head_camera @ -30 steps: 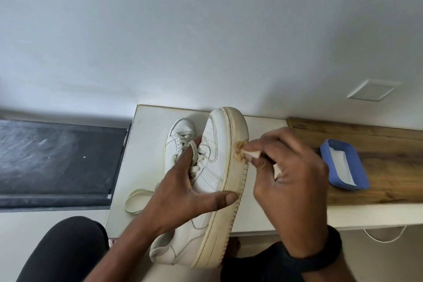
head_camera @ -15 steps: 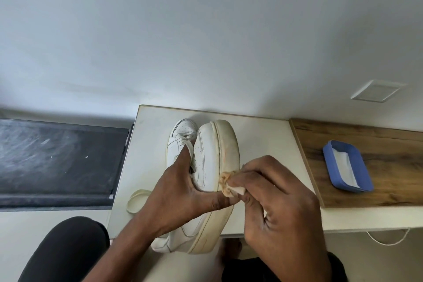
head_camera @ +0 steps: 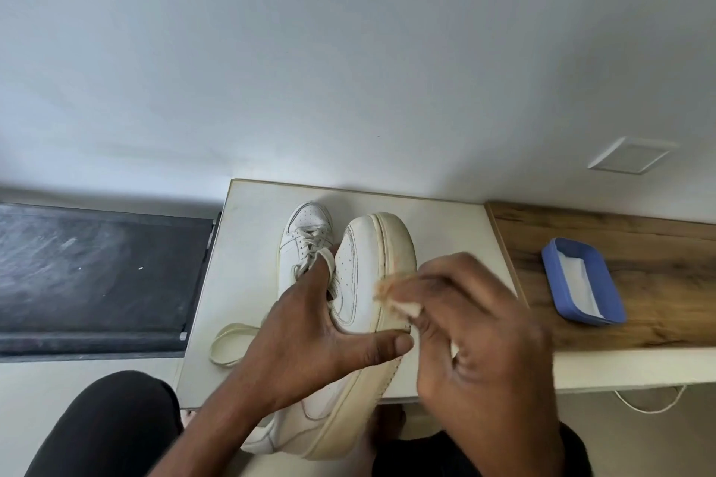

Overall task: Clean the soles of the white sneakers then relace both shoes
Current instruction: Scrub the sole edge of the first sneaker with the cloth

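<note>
The left hand (head_camera: pixel 310 337) grips the tilted sneaker (head_camera: pixel 360 283), which overhangs the white table's (head_camera: pixel 248 244) near edge. The right hand (head_camera: pixel 484 341) pinches a soiled wipe (head_camera: pixel 391 292) at its sole rim. The second sneaker (head_camera: pixel 300 240) stands just behind, to the left.

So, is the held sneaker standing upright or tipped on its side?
Tipped on its side: the left hand grips the sneaker, its sole edge facing right, where the right hand holds a wipe.

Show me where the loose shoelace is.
Head view: the loose shoelace lies on the white table, left of the left hand gripping the tilted sneaker.
</note>
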Demonstrator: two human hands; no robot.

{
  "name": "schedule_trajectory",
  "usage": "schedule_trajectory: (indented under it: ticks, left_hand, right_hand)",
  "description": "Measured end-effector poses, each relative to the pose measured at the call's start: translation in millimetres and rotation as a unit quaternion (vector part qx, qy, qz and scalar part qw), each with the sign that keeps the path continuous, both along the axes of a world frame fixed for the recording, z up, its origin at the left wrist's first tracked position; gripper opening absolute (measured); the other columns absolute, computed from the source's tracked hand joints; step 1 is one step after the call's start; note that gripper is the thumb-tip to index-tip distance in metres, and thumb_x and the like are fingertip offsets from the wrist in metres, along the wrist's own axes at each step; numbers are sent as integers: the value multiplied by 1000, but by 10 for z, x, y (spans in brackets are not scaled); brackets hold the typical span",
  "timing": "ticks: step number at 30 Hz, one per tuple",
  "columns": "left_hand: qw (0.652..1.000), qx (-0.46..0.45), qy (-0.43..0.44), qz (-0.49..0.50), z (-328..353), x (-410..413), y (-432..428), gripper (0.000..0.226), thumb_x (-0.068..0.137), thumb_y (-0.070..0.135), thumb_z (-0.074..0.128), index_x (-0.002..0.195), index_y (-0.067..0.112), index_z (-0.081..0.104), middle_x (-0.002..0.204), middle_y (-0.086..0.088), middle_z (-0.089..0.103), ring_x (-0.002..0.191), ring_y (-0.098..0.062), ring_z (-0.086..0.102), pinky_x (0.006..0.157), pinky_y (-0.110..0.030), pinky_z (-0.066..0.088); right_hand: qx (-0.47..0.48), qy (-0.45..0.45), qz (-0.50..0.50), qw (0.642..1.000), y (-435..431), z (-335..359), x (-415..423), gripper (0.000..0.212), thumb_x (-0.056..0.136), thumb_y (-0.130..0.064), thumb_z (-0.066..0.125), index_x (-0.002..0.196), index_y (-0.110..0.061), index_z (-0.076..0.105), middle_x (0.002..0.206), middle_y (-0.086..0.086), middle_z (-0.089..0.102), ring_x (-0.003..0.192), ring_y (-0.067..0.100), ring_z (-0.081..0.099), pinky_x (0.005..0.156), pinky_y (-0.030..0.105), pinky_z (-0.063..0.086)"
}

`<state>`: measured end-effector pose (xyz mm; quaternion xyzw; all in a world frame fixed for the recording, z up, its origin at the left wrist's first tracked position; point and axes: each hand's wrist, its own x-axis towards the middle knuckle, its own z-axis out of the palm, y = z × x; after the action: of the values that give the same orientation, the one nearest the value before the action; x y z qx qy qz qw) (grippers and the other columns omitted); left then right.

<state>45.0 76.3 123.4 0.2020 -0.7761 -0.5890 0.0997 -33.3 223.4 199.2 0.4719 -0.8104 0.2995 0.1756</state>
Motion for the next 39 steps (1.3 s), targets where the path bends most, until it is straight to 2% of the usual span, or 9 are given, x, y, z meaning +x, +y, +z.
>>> schedule_trajectory:
  ticks: [3,8,12,17,19,22,30,34,39]
  left_hand:
    - [1000,-19,7,13,36,-11,6,78,48,74,81,114,42,53,97,22,68,86,1,66,70,-23,50]
    - [998,-67,7,3,7,1,34,92,49,89,77,127,51,45,108,35,62,98,10,59,78,-21,48]
    - [998,-59,36,-14,46,18,112,102,51,84,82,139,55,39,123,36,59,117,12,57,90,-20,50]
    - [998,-51,30,-6,46,9,51,104,49,86,80,140,51,43,119,32,66,111,8,63,90,-27,55]
    - [998,-56,30,-1,50,-8,56,100,50,85,81,136,49,45,115,28,68,106,6,65,86,-29,56]
    - [998,-59,28,6,42,-20,92,85,50,79,82,122,47,49,106,28,67,97,6,66,75,-19,50]
    - [996,-79,44,-11,-17,-15,90,98,49,90,76,134,56,41,117,35,59,109,9,59,80,-17,48]
    - [996,-75,50,-19,-19,-28,110,100,52,83,84,139,55,41,121,29,63,114,6,61,86,-21,52]
    - [996,-49,70,3,35,-50,89,69,53,74,84,109,54,50,102,29,67,93,5,66,69,-10,46]
  right_hand:
    - [39,16,45,998,0,-38,73,20,85,-7,58,88,-13,76,88,-2,65,77,15,63,67,29,57]
    - [-6,19,-30,999,0,86,-208,25,75,7,74,87,-15,77,89,-5,65,77,0,53,76,3,45]
    - [-24,16,-85,996,26,145,-374,26,73,13,80,87,-8,78,87,-1,69,78,1,58,73,6,46]
    - [1,38,-31,999,101,193,-190,20,78,8,79,84,-11,79,86,-5,67,82,-4,53,81,-4,36]
    - [13,27,12,999,92,121,-69,20,82,6,72,84,-12,79,88,-7,67,84,-6,54,81,0,42]
    - [35,28,29,999,72,26,24,22,88,-10,57,89,-14,79,90,-4,67,82,9,62,77,15,53]
    - [-3,13,-48,999,15,189,-232,27,73,10,81,89,-11,78,91,-3,68,85,-2,54,79,-3,40]
    - [-7,-1,-42,999,53,188,-154,28,72,9,82,88,-14,79,90,-6,67,84,-3,56,78,0,43]
    - [25,-9,14,1000,98,51,73,17,86,-9,62,89,-15,77,91,-4,65,81,10,63,73,19,56]
